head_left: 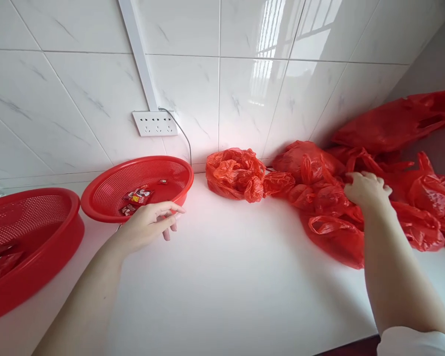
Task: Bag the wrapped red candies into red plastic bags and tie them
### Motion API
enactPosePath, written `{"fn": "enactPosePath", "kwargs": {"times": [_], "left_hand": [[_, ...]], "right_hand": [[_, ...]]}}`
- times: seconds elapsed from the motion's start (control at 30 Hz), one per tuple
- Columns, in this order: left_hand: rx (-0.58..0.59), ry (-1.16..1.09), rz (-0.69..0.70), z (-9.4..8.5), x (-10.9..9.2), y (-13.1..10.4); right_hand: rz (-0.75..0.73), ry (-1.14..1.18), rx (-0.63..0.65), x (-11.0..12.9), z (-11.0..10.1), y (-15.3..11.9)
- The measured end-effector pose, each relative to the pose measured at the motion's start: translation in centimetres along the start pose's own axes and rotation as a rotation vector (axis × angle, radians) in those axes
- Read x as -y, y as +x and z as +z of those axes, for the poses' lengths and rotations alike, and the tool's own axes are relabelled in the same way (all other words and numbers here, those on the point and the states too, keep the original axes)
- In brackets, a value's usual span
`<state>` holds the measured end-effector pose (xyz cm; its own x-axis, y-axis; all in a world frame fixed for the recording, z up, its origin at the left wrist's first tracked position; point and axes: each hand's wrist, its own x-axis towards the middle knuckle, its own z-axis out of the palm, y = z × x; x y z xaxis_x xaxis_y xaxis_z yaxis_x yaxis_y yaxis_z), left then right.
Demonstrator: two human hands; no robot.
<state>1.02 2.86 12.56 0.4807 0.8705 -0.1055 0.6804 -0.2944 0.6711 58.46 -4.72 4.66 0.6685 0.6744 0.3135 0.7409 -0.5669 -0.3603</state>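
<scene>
My left hand (154, 220) hovers over the white counter by the near rim of a red plastic basket (104, 179). Its fingers are loosely bent and apart, with nothing in them. Inside that basket lie several small red snack packets (139, 196). Over on the right, my right hand (369, 190) is among a heap of filled red plastic bags (330, 198). Its fingers curl down on one of the bags, and the fingertips are partly hidden. A crumpled red plastic bag (235, 175) sits by the wall between my hands.
Another red basket (65, 247) with packets in it stands at the left edge. A large red bag (396, 123) leans in the right corner. On the tiled wall is a power strip (155, 123), with a thin cable (183, 131) hanging down to the white counter (222, 287).
</scene>
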Motion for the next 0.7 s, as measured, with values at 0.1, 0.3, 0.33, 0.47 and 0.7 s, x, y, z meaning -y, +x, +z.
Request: {"fn": "enactPosePath", "kwargs": {"times": [0.1,0.3,0.33,0.47,0.7], "left_hand": [[0.004,0.002,0.017,0.1,0.1,0.2],[0.038,0.000,0.016,-0.1,-0.1,-0.3],[0.040,0.003,0.011,-0.1,-0.2,-0.4],[0.042,-0.005,0.004,-0.2,-0.6,-1.0],[0.022,-0.021,0.006,-0.3,-0.4,-1.2]], "right_hand": [[-0.252,0.117,-0.065,6.8,-2.3,-1.0],[-0.304,0.064,0.263,17.9,3.2,-3.2],[-0.261,0.054,0.274,18.6,5.0,-3.6],[-0.078,0.060,0.357,19.1,9.6,-4.4],[0.047,0.158,0.103,18.1,3.0,-3.0]]}}
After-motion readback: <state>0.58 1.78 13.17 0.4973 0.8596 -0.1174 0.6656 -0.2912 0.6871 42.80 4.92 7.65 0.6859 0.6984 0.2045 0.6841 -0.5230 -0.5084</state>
